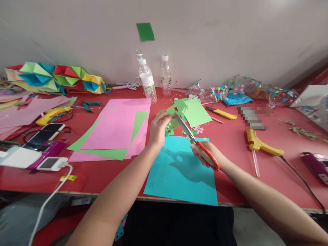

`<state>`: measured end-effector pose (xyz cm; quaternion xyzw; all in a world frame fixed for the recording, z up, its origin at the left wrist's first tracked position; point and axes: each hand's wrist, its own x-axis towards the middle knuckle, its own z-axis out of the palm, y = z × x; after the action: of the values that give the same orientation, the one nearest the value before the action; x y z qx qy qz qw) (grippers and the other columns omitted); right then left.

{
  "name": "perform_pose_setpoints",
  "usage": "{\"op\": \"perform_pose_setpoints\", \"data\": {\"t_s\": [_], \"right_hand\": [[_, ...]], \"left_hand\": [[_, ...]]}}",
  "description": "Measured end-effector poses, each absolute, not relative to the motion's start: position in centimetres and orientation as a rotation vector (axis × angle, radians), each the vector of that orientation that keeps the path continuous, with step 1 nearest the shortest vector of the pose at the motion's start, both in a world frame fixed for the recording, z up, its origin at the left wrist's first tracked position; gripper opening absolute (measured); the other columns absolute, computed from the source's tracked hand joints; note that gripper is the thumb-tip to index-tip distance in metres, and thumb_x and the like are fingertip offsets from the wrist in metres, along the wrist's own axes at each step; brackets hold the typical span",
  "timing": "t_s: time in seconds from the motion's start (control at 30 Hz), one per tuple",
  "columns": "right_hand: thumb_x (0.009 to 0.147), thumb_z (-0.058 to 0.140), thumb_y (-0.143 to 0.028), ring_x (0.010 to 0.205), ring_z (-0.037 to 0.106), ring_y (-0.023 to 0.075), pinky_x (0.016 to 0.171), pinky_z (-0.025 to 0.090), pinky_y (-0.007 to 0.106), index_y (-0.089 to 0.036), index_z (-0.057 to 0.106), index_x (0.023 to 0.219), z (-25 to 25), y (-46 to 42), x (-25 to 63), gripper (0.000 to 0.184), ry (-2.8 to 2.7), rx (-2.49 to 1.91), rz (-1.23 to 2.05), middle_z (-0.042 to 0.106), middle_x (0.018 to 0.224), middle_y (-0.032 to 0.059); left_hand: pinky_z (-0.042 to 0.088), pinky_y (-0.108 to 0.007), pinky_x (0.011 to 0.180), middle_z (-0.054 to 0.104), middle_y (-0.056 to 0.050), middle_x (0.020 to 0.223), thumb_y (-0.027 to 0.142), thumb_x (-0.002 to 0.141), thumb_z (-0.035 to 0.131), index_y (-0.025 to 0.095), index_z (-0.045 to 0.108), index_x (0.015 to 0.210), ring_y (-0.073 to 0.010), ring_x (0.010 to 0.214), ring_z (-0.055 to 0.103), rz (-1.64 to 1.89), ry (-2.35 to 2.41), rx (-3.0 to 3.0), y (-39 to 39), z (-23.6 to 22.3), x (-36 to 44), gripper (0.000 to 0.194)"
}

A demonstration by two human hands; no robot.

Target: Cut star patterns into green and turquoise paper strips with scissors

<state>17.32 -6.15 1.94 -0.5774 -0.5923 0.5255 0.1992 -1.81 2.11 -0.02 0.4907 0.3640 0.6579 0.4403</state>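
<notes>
My right hand (205, 154) grips red-handled scissors (185, 127), whose blades point up and to the left. The blade tips lie close to the fingertips of my left hand (159, 127). That hand is closed in a pinch, but what it holds is too small to make out. Below both hands lies a sheet of blue paper (179, 181), with the hands' shadow on it. Just beyond the fingers are light green paper pieces (197, 111). Small star cutouts (197, 130) in pink and green are scattered near the scissors, and a dark red star (175, 109) shows by the tips.
Pink sheets (110, 126) and green paper lie left. Plastic bottles (148, 83) stand by the wall. A yellow utility knife (225, 114) and a yellow glue gun (263, 145) with a cord lie right. Pliers (88, 105), phones and a charging cable (51, 194) occupy the left side.
</notes>
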Motion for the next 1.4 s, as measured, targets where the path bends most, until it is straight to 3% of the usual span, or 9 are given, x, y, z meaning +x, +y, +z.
{"op": "perform_pose_setpoints", "data": {"t_s": [0.2,0.47,0.73,0.97,1.4], "right_hand": [[0.075,0.062,-0.072,0.030,0.039,0.0076,0.034,0.031,0.021,-0.021,0.049,0.063,1.69,-6.11,17.25,0.054,-1.681,-1.606,1.511,0.045,0.036,-0.0061],[0.086,0.048,-0.071,0.034,0.042,0.0081,0.040,0.038,0.021,-0.018,0.054,0.071,1.88,-6.47,17.62,0.055,-1.812,-1.526,1.475,0.047,0.041,-0.0049],[0.085,0.048,-0.074,0.035,0.044,0.0086,0.040,0.039,0.021,-0.018,0.056,0.073,2.02,-6.42,17.90,0.058,-1.846,-1.500,1.501,0.046,0.042,-0.0049],[0.083,0.051,-0.073,0.036,0.045,0.0089,0.040,0.040,0.021,-0.017,0.058,0.073,2.18,-6.41,17.86,0.057,-1.829,-1.501,1.497,0.047,0.043,-0.0047],[0.086,0.047,-0.072,0.035,0.043,0.0082,0.038,0.038,0.020,-0.018,0.058,0.074,1.78,-6.34,18.07,0.057,-1.826,-1.459,1.545,0.047,0.044,-0.0047]], "left_hand": [[0.045,-0.028,0.081,0.059,0.000,0.078,0.030,0.078,0.064,0.022,0.063,0.069,-0.0157,0.083,0.058,1.669,0.968,1.199,2.03,0.24,-1.97,0.012],[0.038,-0.026,0.059,0.050,0.001,0.068,0.024,0.076,0.059,0.021,0.053,0.060,-0.0129,0.062,0.047,1.653,0.940,1.136,1.91,0.59,-2.41,0.017],[0.045,-0.029,0.070,0.059,-0.002,0.077,0.027,0.076,0.056,0.022,0.050,0.059,-0.0184,0.082,0.058,1.661,1.021,1.214,1.89,0.57,-2.34,0.019],[0.045,-0.032,0.080,0.066,-0.005,0.100,0.024,0.073,0.057,0.021,0.050,0.052,-0.0232,0.104,0.058,1.608,0.957,1.290,1.93,0.36,-2.36,0.021],[0.045,-0.032,0.073,0.066,-0.005,0.091,0.027,0.070,0.060,0.021,0.045,0.052,-0.0208,0.088,0.059,1.548,0.945,1.195,1.99,0.49,-2.53,0.025]]}}
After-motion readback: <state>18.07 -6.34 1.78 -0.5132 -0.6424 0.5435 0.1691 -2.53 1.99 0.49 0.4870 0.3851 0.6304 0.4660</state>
